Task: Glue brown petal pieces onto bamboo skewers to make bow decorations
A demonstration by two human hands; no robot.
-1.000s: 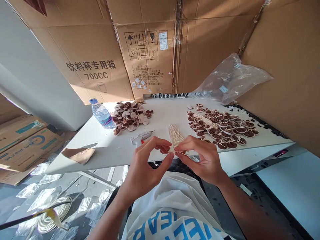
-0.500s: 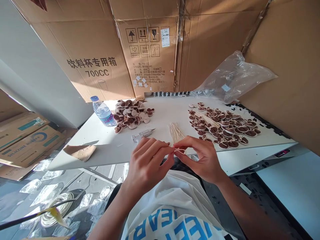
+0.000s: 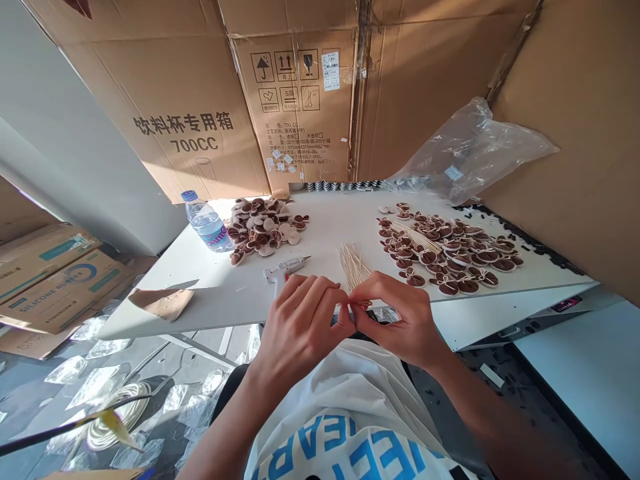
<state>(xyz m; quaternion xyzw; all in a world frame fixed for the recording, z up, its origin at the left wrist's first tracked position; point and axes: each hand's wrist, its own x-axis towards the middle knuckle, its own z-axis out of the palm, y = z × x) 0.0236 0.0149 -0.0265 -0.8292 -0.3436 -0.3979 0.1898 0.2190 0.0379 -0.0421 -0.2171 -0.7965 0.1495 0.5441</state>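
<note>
My left hand (image 3: 300,323) and my right hand (image 3: 400,320) meet fingertip to fingertip at the near edge of the white table (image 3: 330,233). Both pinch a small thin piece between them, too small to name. Just beyond the fingers lies a bundle of thin pale sticks (image 3: 354,265). A white glue gun (image 3: 285,269) rests on the table right beside my left hand's knuckles.
A heap of brown and cream round pieces (image 3: 263,230) lies at the left by a water bottle (image 3: 207,225). Bow-tied brown pieces (image 3: 450,257) spread over the right side. A clear plastic bag (image 3: 470,157) and cardboard boxes (image 3: 200,100) stand behind. A cardboard scrap (image 3: 163,303) lies near the left edge.
My two hands have drawn closer together, from apart with a thin strand stretched between them to fingertips touching. They also shifted slightly down toward my body.
</note>
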